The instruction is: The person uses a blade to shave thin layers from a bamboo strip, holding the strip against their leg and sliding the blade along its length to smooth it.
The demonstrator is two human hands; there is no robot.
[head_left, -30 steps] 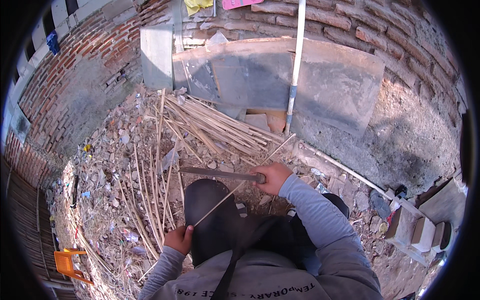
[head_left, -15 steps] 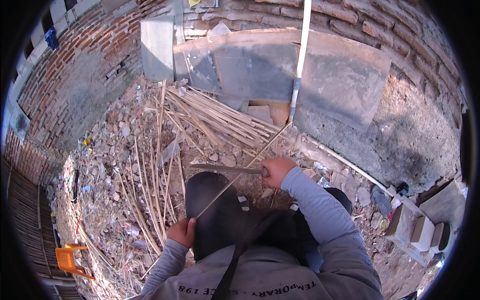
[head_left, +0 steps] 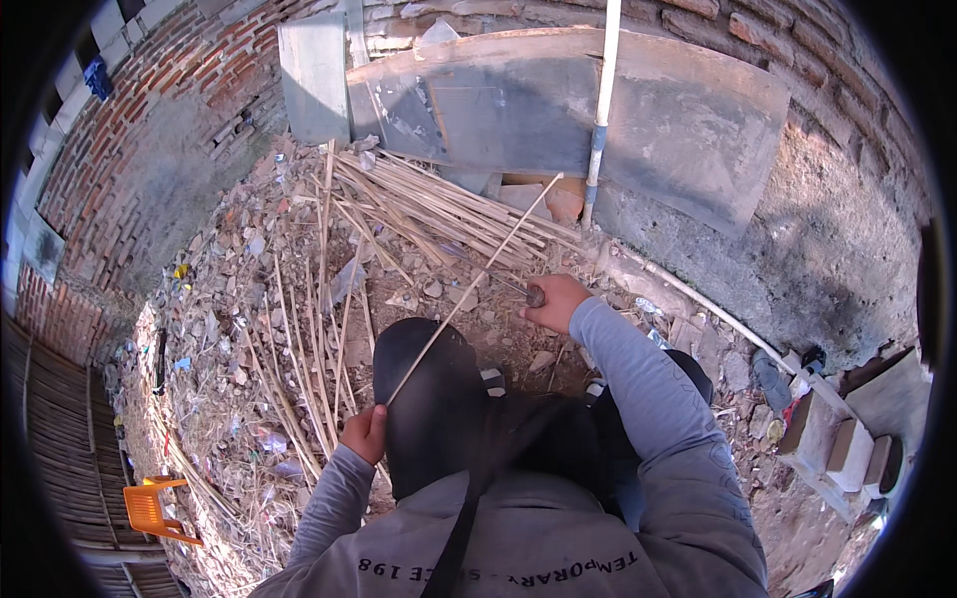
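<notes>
One thin bamboo stick (head_left: pixel 469 289), clamped at its near end by the left hand (head_left: pixel 365 434); knife handle (head_left: pixel 535 296) gripped by the right hand (head_left: pixel 554 302).

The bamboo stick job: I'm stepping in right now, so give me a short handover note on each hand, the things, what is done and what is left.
Left hand: shut on the near end of a long thin bamboo stick, which slants up toward the wall.
Right hand: shut on the dark handle of a blade tool, held against the stick's middle.
Things: a pile of sticks lies ahead by the wall; loose strips lie scattered on the rubble to the left.
Done: cannot tell how much of this stick is worked.
Left: the pile ahead looks untouched.
</notes>
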